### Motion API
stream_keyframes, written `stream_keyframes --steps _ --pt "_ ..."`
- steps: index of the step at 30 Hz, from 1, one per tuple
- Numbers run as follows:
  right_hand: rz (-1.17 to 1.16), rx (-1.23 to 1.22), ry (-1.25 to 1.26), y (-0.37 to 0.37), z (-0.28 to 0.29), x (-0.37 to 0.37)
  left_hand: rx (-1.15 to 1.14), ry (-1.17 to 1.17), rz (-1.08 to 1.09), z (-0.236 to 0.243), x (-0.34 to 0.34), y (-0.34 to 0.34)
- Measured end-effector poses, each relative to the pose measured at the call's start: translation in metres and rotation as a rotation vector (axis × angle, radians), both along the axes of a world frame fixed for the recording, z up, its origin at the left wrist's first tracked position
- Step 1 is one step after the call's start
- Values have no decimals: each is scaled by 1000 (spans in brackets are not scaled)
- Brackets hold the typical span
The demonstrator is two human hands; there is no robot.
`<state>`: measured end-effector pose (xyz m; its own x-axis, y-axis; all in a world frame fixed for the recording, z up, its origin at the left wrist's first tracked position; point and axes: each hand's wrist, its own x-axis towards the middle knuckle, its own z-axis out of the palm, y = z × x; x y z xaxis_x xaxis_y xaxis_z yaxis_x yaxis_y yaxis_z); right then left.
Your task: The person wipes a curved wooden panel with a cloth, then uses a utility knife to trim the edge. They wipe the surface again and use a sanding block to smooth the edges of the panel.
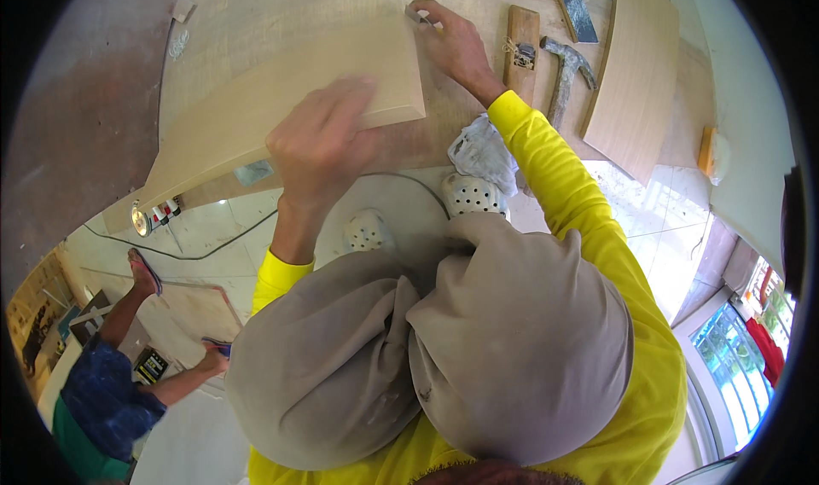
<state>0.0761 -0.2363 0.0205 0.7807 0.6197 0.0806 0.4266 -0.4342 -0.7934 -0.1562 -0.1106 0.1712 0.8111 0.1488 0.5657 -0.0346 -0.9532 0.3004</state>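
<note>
A pale wood-faced board [281, 88] lies across the worktable, its near edge and right corner toward me. My left hand [320, 144] is over the board's near edge; motion smears its fingers, and whether they hold anything cannot be made out. Beyond the board's right end, my right hand [452, 46] is closed, thumb and fingers pinching a small flat grey metal piece [415, 14]. To the right of that hand lie a wooden hand plane [522, 58] with shavings in its mouth and a worn claw hammer [563, 84].
Farther right are a dark flat bar [573, 7] and another pale panel [636, 75]. A crumpled white cloth [484, 151] hangs by the table's near edge, above my white clog [474, 195]. A black cable [205, 255] crosses the tiled floor. A co-worker [111, 383] sits at lower left.
</note>
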Motion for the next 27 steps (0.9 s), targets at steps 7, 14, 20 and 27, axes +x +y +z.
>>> stream_keyframes --steps 7,14,20,27 --pt "37 -16 -34 9 21 7 9 -4 -20 4 -3 4" --pt "63 -88 -26 11 36 1 -10 29 11 10 -8 4" --pt "134 95 -143 -9 51 -21 -7 54 14 9 -7 4" --pt "210 189 -121 -53 132 -71 -29 51 10 4 -3 1"
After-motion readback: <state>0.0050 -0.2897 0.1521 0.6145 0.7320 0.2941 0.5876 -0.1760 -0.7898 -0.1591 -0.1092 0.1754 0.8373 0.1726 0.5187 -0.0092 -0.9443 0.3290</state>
